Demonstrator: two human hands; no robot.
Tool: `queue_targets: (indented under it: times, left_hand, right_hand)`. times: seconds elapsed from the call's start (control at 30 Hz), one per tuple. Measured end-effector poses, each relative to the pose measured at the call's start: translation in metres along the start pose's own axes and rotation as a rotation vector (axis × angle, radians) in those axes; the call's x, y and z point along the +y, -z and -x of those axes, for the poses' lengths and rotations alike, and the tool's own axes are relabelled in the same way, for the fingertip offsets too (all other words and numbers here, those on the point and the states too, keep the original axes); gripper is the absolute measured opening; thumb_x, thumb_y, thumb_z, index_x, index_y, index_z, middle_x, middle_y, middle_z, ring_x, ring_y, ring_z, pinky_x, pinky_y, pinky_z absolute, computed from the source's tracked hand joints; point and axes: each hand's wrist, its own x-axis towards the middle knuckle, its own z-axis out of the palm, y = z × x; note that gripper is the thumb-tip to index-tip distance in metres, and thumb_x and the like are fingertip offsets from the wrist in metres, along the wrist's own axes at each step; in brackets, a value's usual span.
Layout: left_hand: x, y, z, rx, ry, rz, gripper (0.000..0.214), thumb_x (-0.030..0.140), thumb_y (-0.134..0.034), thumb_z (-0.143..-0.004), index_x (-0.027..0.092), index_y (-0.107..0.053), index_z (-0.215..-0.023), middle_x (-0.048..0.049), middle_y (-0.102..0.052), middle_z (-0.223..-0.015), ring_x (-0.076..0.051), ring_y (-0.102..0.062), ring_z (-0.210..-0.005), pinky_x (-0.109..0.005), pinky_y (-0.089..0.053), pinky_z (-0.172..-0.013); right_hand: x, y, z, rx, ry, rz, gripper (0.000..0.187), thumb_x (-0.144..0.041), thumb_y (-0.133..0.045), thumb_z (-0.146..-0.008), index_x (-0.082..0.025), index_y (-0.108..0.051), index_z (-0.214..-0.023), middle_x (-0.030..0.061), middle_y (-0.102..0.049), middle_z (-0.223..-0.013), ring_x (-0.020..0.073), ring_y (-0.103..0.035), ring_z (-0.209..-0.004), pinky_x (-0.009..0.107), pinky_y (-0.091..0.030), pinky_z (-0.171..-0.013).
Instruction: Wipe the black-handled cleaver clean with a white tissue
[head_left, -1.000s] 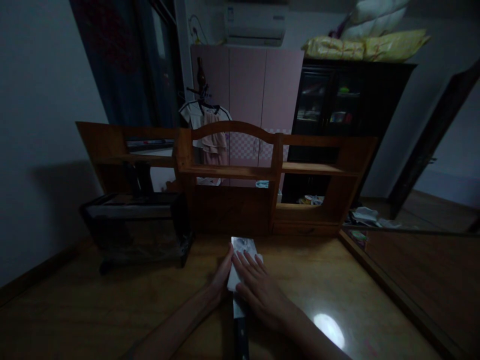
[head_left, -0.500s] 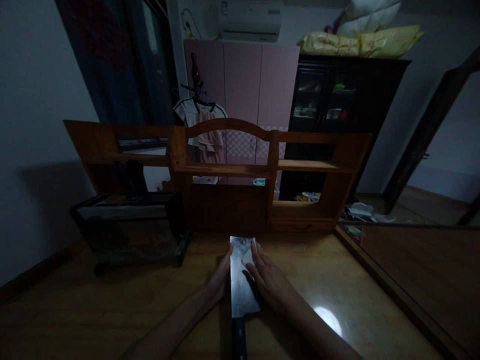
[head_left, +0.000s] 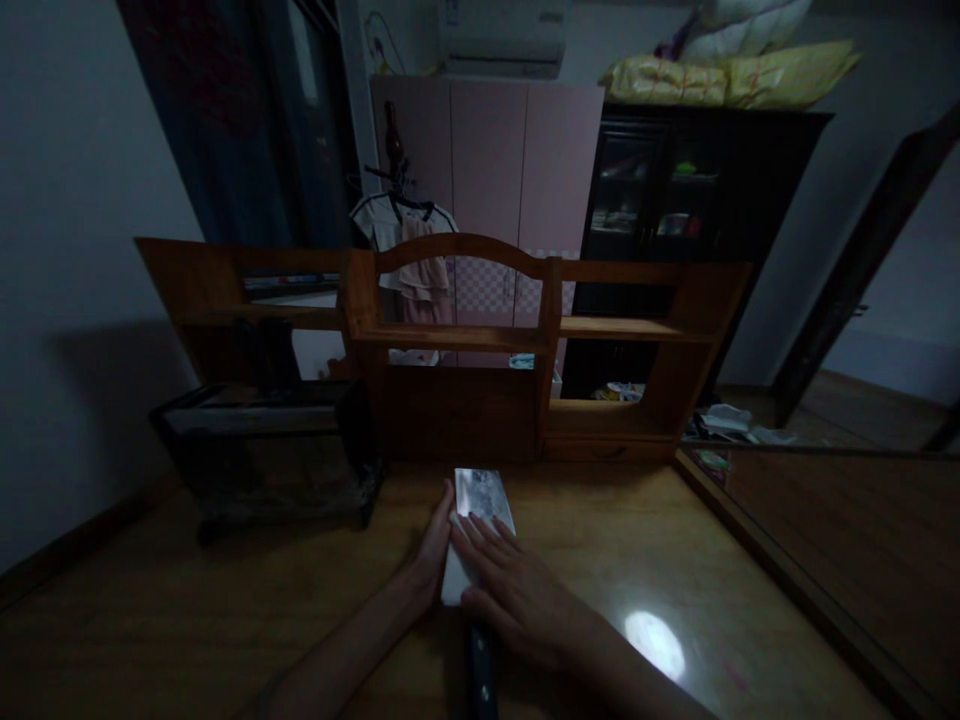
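Note:
A cleaver with a broad steel blade (head_left: 484,490) and a black handle (head_left: 481,670) points away from me over the table. Along the left edge of the blade, my left hand (head_left: 433,550) steadies it, thumb up and fingers hidden beneath. My right hand (head_left: 514,580) lies across the middle of the blade, pressing a white cloth or tissue (head_left: 454,580) against the metal. Much of that cloth is under the palm and fingers. Neither hand is on the handle, which extends toward me.
A black-framed knife rack (head_left: 262,450) with dark handles on top stands at the left. Behind the cleaver rises a wooden shelf unit (head_left: 465,340). The wooden tabletop (head_left: 600,530) has a bright light reflection at the right, and a raised wooden edge (head_left: 765,560) runs beyond it.
My right hand has slid down the blade toward the handle and leftward with the white cloth, uncovering the blade's far end. My left hand keeps its hold, shifted slightly left.

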Motion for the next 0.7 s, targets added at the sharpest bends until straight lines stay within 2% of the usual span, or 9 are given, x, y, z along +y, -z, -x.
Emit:
queue_targets:
  times: [0.2, 0.37, 0.5, 0.6, 0.7]
  left_hand:
    - [0.000, 0.009, -0.006, -0.096, -0.043, 0.060, 0.074, 0.068, -0.036, -0.091, 0.005, -0.061, -0.123, -0.0198, -0.071, -0.109, -0.032, -0.064, -0.111, -0.043, -0.042, -0.104]
    - [0.002, 0.004, -0.002, -0.106, -0.089, 0.095, 0.067, 0.060, -0.037, -0.094, 0.006, -0.056, -0.129, -0.0194, -0.068, -0.117, -0.031, -0.060, -0.117, -0.044, -0.035, -0.110]
    - [0.002, -0.001, -0.003, -0.116, -0.104, 0.099, 0.060, 0.054, -0.042, -0.095, 0.006, -0.056, -0.129, -0.0175, -0.067, -0.120, -0.030, -0.061, -0.116, -0.041, -0.036, -0.110]
    - [0.000, 0.001, -0.007, -0.099, -0.093, 0.080, 0.058, 0.051, -0.049, -0.093, 0.005, -0.058, -0.127, -0.0169, -0.067, -0.120, -0.030, -0.062, -0.115, -0.040, -0.039, -0.108]
    - [-0.002, 0.002, -0.007, -0.086, -0.087, 0.045, 0.060, 0.051, -0.054, -0.091, 0.007, -0.057, -0.130, -0.0172, -0.067, -0.121, -0.030, -0.063, -0.114, -0.040, -0.043, -0.104]
  right_hand:
    - [0.013, -0.006, 0.001, -0.003, -0.076, -0.001, 0.060, -0.046, -0.026, -0.102, -0.027, -0.004, -0.155, 0.0013, -0.007, -0.161, 0.0201, -0.006, -0.149, 0.049, -0.007, -0.121]
    - [0.027, -0.008, 0.005, 0.041, -0.184, -0.025, 0.060, -0.050, -0.026, -0.101, -0.028, -0.010, -0.154, 0.0015, -0.010, -0.161, 0.0216, -0.007, -0.148, 0.050, -0.011, -0.121]
    - [0.040, -0.012, 0.009, 0.112, -0.278, -0.061, 0.062, -0.051, -0.027, -0.101, -0.024, -0.014, -0.154, 0.0042, -0.012, -0.160, 0.0227, -0.011, -0.147, 0.046, -0.020, -0.120]
    - [0.048, -0.015, 0.010, 0.155, -0.294, -0.023, 0.061, -0.049, -0.028, -0.101, -0.020, -0.019, -0.154, 0.0077, -0.015, -0.159, 0.0251, -0.013, -0.147, 0.048, -0.022, -0.120]
    - [0.050, -0.013, 0.009, 0.218, -0.324, -0.011, 0.063, -0.049, -0.030, -0.101, -0.020, -0.014, -0.155, 0.0086, -0.012, -0.159, 0.0265, -0.012, -0.147, 0.050, -0.023, -0.119]
